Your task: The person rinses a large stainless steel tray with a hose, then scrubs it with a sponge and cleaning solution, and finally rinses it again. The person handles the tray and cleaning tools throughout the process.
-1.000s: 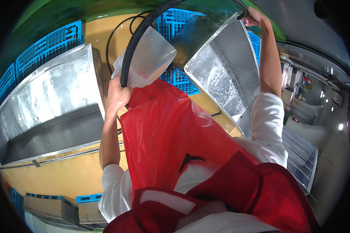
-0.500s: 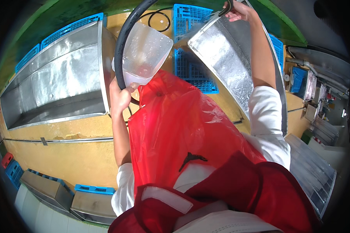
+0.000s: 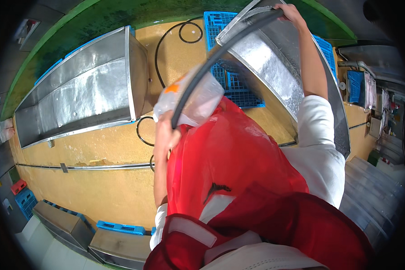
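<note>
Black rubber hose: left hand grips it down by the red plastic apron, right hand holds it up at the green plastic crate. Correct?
Not quite. In the head view the right hand holds the black rubber hose up at the tilted stainless steel trough, not at a green crate; the crates are blue. The left hand does grip it by the red plastic apron.

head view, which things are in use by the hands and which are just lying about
In hand:
- black hose, held by left hand and right hand
- clear plastic bag at the left hand
- steel tray under the hose

Lying about:
- second steel tray
- blue crates
- hose coils
</note>
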Tool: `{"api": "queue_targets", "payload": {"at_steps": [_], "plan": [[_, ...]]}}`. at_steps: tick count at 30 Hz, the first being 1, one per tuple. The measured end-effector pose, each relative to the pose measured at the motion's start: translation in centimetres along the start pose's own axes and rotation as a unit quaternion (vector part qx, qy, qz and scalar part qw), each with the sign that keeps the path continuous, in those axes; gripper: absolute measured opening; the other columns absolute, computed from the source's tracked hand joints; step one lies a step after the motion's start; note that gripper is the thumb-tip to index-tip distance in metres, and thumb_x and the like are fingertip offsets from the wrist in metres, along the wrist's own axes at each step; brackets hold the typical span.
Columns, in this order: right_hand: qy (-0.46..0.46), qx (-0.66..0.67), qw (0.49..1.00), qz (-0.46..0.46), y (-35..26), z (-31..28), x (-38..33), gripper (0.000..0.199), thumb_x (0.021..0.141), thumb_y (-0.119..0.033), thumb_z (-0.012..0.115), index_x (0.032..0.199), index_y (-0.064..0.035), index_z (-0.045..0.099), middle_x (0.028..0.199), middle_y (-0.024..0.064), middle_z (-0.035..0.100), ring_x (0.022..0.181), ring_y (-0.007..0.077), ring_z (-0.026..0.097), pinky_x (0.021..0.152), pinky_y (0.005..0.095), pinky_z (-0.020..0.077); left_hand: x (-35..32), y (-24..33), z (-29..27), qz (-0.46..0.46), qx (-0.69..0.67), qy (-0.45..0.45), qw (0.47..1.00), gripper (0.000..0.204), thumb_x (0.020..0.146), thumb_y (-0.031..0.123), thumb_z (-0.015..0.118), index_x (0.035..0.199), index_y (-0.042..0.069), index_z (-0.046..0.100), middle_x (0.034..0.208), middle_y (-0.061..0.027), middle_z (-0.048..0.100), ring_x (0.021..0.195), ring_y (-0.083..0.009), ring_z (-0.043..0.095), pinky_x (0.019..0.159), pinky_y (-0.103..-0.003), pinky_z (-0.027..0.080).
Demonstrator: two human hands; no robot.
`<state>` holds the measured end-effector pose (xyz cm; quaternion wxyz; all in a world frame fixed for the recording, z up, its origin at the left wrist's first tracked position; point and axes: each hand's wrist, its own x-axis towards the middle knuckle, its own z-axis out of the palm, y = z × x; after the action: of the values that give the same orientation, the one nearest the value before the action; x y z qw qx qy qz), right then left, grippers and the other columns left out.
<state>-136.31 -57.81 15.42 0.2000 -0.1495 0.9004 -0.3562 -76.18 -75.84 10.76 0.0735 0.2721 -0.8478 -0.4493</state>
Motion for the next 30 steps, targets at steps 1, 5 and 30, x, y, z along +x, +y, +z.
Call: {"api": "queue_targets", "payload": {"at_steps": [1, 5, 30], "plan": [[0.009, -0.031, 0.999, -0.015, 1.1, -1.8, -0.8, 0.033, 0.088, -0.036, 0.057, 0.099, -0.006, 0.066, 0.07, 0.0036, 0.064, 0.071, 0.0061, 0.061, 0.069, 0.0288, 0.0557, -0.8, -0.4, 0.5, 0.037, 0.014, -0.033, 0.999, 0.033, 0.061, -0.005, 0.049, 0.093, -0.003, 0.058, 0.083, -0.0253, 0.057, 0.086, -0.0463, 0.054, 0.08, -0.049, 0.044], [-0.046, 0.064, 0.997, -0.003, 4.9, -4.7, -5.5, 0.039, 0.089, -0.02, 0.058, 0.123, -0.0012, 0.062, 0.085, 0.0075, 0.065, 0.079, 0.0101, 0.062, 0.073, 0.0271, 0.0522, -3.5, -0.8, 1.3, 0.119, 0.012, -0.119, 0.986, 0.026, 0.056, -0.003, 0.051, 0.082, 0.0, 0.053, 0.085, -0.02, 0.057, 0.09, -0.0418, 0.054, 0.086, -0.044, 0.043], [0.255, 0.061, 0.965, 0.001, 21.1, -7.1, -13.4, 0.031, 0.088, -0.027, 0.066, 0.113, -0.0092, 0.072, 0.076, 0.0049, 0.068, 0.061, 0.013, 0.066, 0.053, 0.0282, 0.0504, -13.9, 8.3, 15.3, 0.081, 0.122, -0.088, 0.985, 0.025, 0.057, -0.002, 0.052, 0.081, 0.0, 0.049, 0.082, -0.0224, 0.056, 0.086, -0.0447, 0.053, 0.081, -0.048, 0.043]]}}
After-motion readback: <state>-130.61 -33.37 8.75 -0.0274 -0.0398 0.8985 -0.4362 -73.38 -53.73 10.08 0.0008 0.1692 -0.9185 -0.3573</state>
